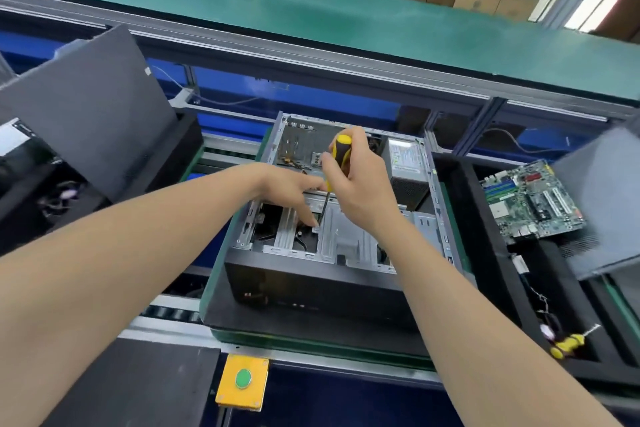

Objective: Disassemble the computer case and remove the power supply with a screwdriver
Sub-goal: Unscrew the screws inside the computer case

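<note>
An open computer case (349,255) lies on its side on a green-edged pallet, its metal frame facing up. The grey power supply (407,166) sits in the case's far right corner. My right hand (360,180) grips a yellow and black screwdriver (338,156) held upright, its tip down on a metal bracket in the middle of the case. My left hand (291,191) reaches in from the left, with straight fingers touching the bracket close to the screwdriver's tip.
A grey side panel (86,107) leans in a black bin on the left. Right of the case, a black tray holds a motherboard (530,201), another panel (602,218), cables and a second yellow screwdriver (568,343). A yellow box with a green button (243,378) sits at the front.
</note>
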Demonstrator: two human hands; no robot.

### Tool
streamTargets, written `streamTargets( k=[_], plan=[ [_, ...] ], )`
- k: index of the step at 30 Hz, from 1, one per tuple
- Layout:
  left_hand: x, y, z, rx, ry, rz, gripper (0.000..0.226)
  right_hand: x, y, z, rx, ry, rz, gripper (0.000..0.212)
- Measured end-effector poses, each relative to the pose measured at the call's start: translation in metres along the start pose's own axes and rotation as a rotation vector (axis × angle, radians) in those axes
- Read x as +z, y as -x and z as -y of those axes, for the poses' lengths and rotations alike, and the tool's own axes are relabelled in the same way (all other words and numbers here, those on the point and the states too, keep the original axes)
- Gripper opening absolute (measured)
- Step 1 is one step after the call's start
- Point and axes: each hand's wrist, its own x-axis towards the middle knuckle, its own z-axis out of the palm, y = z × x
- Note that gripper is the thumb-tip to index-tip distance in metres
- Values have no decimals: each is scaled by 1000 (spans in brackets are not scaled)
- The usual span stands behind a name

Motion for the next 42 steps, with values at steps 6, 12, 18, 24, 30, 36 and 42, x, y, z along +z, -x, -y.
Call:
streamTargets(
  k=[6,12,18,24,30,36,42],
  plan=[
    [-1,-4,0,-61,62,39,102,-1,2,-3,-11,-26,20,13],
    [-2,-6,1,-104,77,59,111,-3,4,-1,-50,-26,48,15],
    [-2,-7,-1,-123,88,72,107,-17,4,6,-139,14,203,20],
    [-1,-4,-1,-158,69,39,114,-40,-9,16,-161,44,440,13],
    [-1,-4,2,-174,79,29,121,-30,-8,20,-80,-137,384,25],
    [0,-3,-3,-103,62,67,117,9,2,27,145,-726,36,16],
    [-1,-3,-3,-58,53,99,88,27,-4,30,169,-817,8,38]
  ],
)
